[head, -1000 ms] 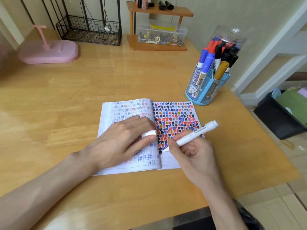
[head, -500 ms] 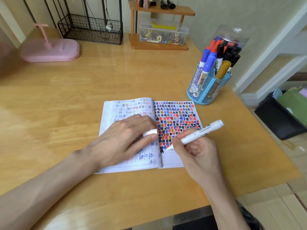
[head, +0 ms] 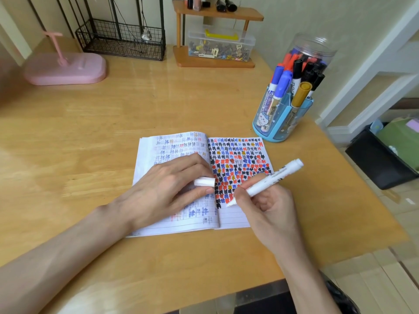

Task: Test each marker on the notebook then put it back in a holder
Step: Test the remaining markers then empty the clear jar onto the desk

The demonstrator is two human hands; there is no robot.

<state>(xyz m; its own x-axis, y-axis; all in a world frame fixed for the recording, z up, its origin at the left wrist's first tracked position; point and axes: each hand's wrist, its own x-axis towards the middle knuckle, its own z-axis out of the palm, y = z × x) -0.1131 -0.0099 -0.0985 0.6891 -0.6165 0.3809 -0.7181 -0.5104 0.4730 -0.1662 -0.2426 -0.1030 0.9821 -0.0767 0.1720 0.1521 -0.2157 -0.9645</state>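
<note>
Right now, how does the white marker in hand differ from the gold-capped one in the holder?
The white marker is uncapped, tip at the notebook page; the gold-capped marker is closed. The white marker slants low in the right hand; the gold-capped marker stands in the blue holder.

Reaches in from the lower left with bare left forearm (head: 56, 257), wrist nearly straight. Lays left hand (head: 167, 189) palm-down on notebook (head: 233, 220), fingers stretched rightward, and pinches white cap (head: 204, 181) near the fingertips. Comes in from the lower right with right forearm (head: 306, 279). Grips marker (head: 267, 181) in right hand (head: 269, 207), writing-style, fingers curled round the barrel close to the tip; points the tip down-left at the page, back end up-right. Holds both hands near each other, not touching.
</note>
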